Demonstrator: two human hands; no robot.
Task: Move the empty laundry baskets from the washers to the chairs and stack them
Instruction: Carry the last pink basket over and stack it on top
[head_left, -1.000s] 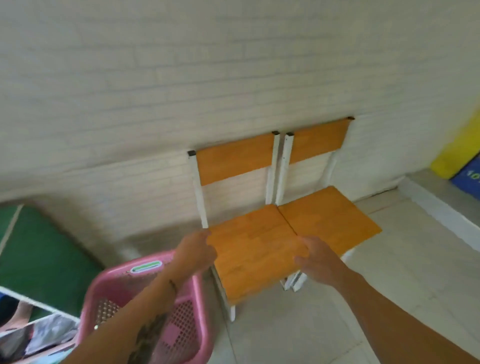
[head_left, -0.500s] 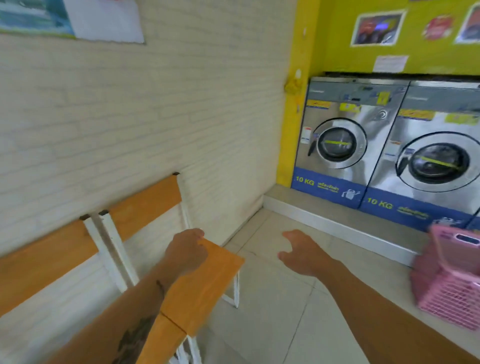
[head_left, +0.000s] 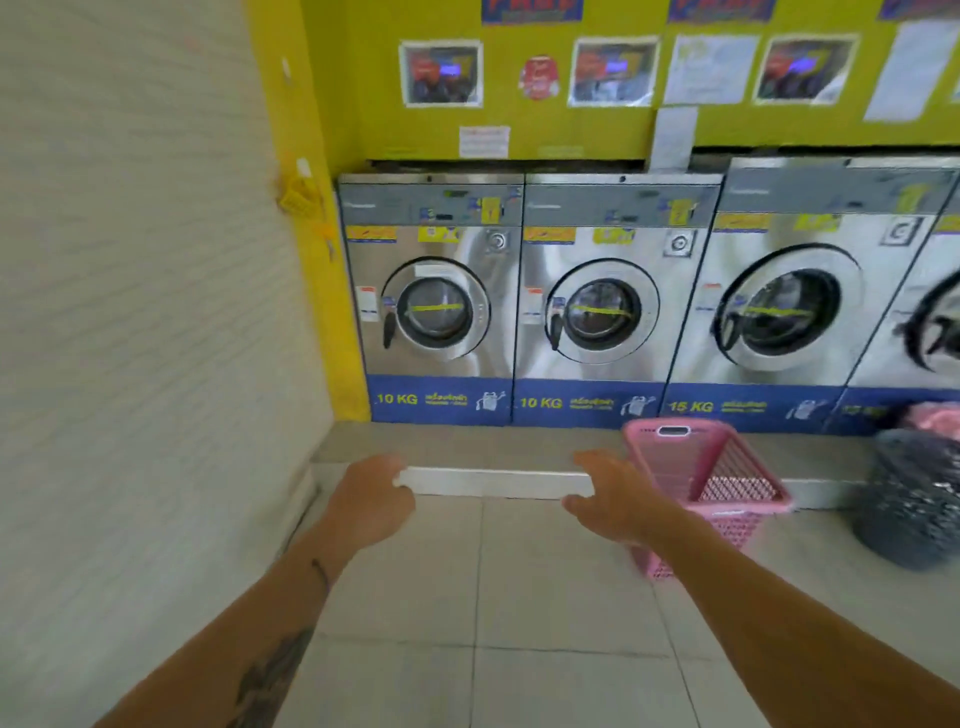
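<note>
Row of front-loading washers along the yellow-green wall, standing on a raised step with a white edge; white brick wall on the left, pale tiled floor below. Blue bands at the washer bases read "10 KG", "10 KG", "15 KG" from the left; smaller lettering beside them too blurred to read. Posters and paper notices on the wall above, text not legible. Dark grey bag on the floor at far right, something pink behind it, partly cut off. Pink laundry basket, empty, perforated sides, sits on the floor against the step, in front of the second and third washers, tilted toward the camera. Both forearms reach forward over the floor. Left hand: fingers loosely curled, holding nothing, touching nothing. Right hand: fingers slightly spread and half bent, empty, just left of the basket rim; contact with it cannot be told
</note>
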